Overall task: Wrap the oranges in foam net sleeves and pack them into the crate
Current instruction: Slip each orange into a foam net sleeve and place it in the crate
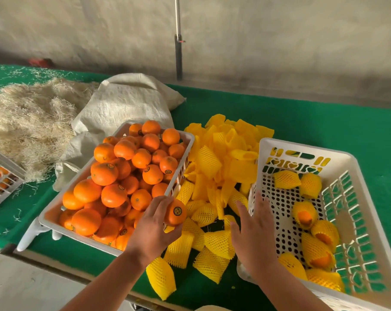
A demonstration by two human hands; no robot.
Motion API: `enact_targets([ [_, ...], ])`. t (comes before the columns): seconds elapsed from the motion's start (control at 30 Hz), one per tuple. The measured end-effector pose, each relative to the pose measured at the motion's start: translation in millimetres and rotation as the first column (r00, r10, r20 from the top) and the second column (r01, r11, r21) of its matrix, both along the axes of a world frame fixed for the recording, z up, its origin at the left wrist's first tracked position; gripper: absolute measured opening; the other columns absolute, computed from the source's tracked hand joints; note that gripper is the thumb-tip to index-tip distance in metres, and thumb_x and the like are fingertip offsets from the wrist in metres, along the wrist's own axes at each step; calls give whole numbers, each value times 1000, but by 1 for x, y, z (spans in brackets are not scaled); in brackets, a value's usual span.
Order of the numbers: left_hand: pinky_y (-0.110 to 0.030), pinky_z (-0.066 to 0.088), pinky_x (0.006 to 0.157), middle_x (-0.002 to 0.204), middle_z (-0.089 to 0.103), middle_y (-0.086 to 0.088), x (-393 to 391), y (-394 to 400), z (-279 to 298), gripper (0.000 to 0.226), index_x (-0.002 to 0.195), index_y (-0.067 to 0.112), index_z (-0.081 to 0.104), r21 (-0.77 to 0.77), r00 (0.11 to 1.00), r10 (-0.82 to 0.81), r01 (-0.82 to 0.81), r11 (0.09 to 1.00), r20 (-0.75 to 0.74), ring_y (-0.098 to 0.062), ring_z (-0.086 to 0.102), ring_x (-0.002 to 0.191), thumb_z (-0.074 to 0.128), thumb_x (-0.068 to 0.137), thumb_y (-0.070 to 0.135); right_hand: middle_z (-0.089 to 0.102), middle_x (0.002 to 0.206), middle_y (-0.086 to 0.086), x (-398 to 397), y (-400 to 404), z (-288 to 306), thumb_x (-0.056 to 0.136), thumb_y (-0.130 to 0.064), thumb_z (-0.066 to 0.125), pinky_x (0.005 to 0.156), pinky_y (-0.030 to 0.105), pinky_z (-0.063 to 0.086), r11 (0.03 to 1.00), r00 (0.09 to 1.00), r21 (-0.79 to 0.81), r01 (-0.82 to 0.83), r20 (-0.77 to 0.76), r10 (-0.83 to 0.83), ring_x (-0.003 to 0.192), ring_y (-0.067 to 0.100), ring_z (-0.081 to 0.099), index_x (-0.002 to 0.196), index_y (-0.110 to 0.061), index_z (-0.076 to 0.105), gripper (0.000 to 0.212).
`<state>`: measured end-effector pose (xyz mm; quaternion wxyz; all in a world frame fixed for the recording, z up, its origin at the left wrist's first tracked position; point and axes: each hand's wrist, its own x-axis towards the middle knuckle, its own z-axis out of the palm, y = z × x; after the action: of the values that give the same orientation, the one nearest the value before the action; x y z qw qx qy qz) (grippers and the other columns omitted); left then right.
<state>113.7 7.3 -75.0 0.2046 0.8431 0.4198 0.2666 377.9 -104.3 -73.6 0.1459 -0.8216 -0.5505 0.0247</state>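
Observation:
My left hand (153,230) grips a bare orange (175,212) with a dark round sticker, just past the near right corner of a white crate (55,207) heaped with unwrapped oranges (122,176). My right hand (255,232) hovers open, fingers spread, over the pile of yellow foam net sleeves (221,171) lying between the two crates. It touches no sleeve that I can make out. On the right, a white perforated crate (356,167) holds several oranges wrapped in yellow sleeves (313,234).
A white woven sack (127,102) and a heap of pale straw-like fibre (31,117) lie at the back left on the green table cover (324,124). Another white crate (1,178) shows at the left edge. A pole (178,46) stands behind the table.

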Motion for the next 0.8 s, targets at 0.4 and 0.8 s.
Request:
enact_targets([
  [0.4,-25,52,98,147,42,9,3,0,-5,79,151,27,39,39,994,18,-14,999,-104,-16,50,130,76,86,53,-31,169,5,38,139,7,105,-28,54,127,59,15,849,893,-403,-342,143,427,157,41,-16,150,-21,44,47],
  [0.8,-22,43,98,146,44,5,5,2,-9,81,151,23,40,88,988,30,-17,996,-152,-17,49,128,76,85,53,11,174,2,17,151,17,103,-15,55,125,57,25,883,905,-278,-378,87,415,161,31,3,147,-14,49,44],
])
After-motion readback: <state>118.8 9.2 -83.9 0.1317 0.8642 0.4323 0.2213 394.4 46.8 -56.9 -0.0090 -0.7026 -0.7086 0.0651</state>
